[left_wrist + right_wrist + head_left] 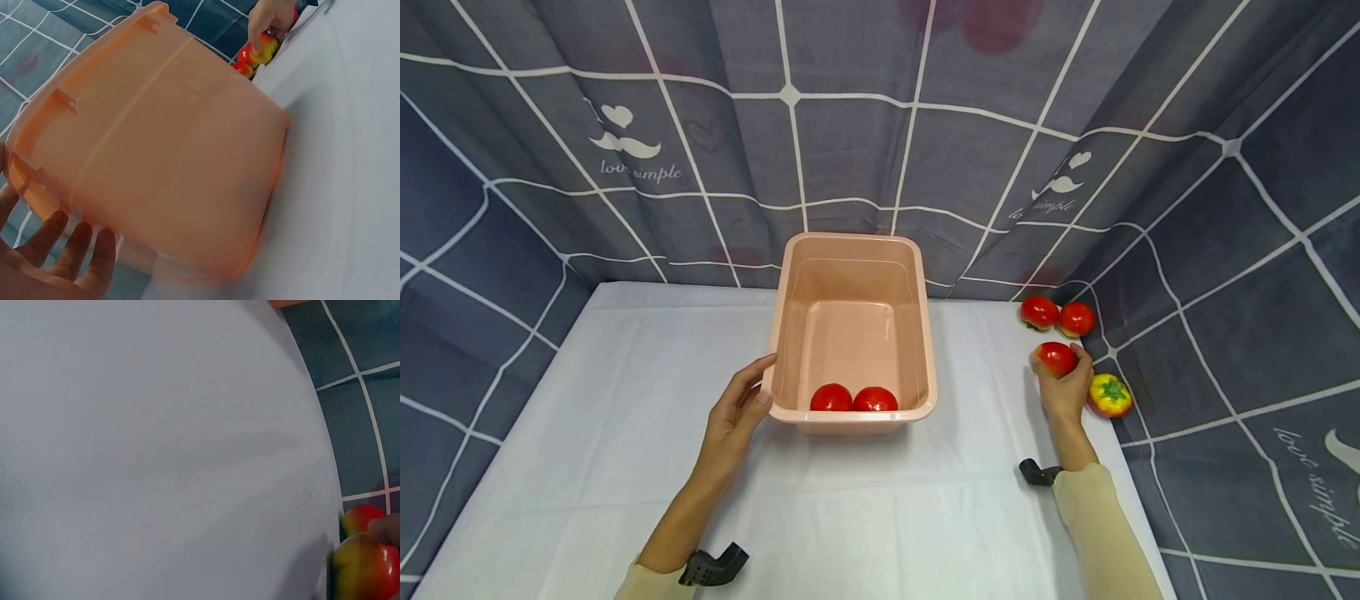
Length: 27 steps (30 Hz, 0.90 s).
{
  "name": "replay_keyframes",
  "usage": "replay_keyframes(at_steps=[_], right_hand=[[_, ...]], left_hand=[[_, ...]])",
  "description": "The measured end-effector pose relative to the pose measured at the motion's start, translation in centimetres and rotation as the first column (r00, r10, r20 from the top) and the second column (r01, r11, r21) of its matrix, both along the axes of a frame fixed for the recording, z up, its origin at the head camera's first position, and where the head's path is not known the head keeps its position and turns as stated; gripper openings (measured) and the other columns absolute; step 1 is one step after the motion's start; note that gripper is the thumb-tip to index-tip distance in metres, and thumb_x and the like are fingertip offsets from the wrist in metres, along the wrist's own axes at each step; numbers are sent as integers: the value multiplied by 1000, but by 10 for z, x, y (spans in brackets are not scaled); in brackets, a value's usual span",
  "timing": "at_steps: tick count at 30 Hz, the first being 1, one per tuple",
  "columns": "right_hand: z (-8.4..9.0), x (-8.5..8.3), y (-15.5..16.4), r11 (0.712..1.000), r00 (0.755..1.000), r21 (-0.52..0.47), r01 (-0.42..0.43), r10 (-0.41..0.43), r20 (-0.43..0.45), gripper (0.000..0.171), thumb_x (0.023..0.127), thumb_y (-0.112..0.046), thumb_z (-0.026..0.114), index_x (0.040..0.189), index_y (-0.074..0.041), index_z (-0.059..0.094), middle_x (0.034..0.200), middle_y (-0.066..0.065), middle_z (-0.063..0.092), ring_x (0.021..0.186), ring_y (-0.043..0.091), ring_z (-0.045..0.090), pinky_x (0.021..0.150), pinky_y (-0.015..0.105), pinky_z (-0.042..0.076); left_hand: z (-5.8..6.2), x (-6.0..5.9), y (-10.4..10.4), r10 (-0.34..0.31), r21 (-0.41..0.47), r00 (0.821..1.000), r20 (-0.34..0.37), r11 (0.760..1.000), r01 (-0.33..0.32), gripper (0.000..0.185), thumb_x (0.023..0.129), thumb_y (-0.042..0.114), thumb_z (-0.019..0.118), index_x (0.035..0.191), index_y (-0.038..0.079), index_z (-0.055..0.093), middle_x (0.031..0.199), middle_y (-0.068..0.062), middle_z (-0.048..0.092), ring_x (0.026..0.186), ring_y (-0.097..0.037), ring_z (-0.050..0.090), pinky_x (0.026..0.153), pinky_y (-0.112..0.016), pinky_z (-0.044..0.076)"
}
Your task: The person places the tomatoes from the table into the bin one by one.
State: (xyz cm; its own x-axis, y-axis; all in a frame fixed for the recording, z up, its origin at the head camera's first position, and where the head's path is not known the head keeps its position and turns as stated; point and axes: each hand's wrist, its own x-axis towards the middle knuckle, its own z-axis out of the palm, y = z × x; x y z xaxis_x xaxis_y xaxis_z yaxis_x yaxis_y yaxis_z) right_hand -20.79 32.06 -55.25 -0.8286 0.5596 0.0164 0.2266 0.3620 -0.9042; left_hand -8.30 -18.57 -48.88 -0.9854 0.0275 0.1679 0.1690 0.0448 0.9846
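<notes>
A peach-coloured plastic basin [853,283] stands on the white-covered table. At its left rim, my left hand [733,421] holds on, with several fingertips [103,244] under the rim against the outer wall in the left wrist view. Two red tomatoes, one on the left [831,397] and one on the right [876,399], lie inside at the near end. Over at the table's right edge, my right hand [1066,392] grips a red tomato [1056,358] between thumb and fingers. Only part of that tomato [362,569] shows in the right wrist view, at the lower right corner.
Beyond the right hand sit two more red tomatoes, one [1038,312] beside the other [1077,319]. A tomato with a yellow-green top [1109,395] lies just right of that hand. Dark checked curtain [850,142] hangs behind and along both sides of the table [850,508].
</notes>
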Motion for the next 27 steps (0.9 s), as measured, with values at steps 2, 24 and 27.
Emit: replay_keyframes(at_steps=[2, 24, 27], right_hand=[[0, -1, 1, 1000, 1000, -22, 9, -9, 24, 84, 94, -15, 80, 163, -9, 32, 168, 23, 33, 158, 41, 33, 137, 52, 26], [0, -6, 0, 997, 996, -67, 34, -28, 89, 83, 99, -17, 77, 166, -14, 28, 172, 18, 31, 162, 37, 30, 138, 50, 24], [4, -4, -2, 997, 996, -69, 32, -26, 87, 83, 98, -15, 77, 166, -15, 28, 173, 17, 31, 162, 35, 30, 139, 49, 24]], left_hand=[[0, 0, 0, 1, -1, 1000, 2, 1000, -1, 52, 113, 11, 52, 164, 18, 45, 168, -7, 43, 149, -18, 51, 115, -12, 47], [0, 0, 1, 10, -6, 1000, -2, 1000, -10, 52, 113, 11, 52, 164, 17, 45, 169, -5, 42, 148, -9, 50, 115, -12, 46], [0, 0, 1, 10, -9, 1000, 0, 1000, -10, 52, 113, 11, 52, 164, 17, 45, 168, -5, 43, 147, -7, 50, 115, -12, 46]])
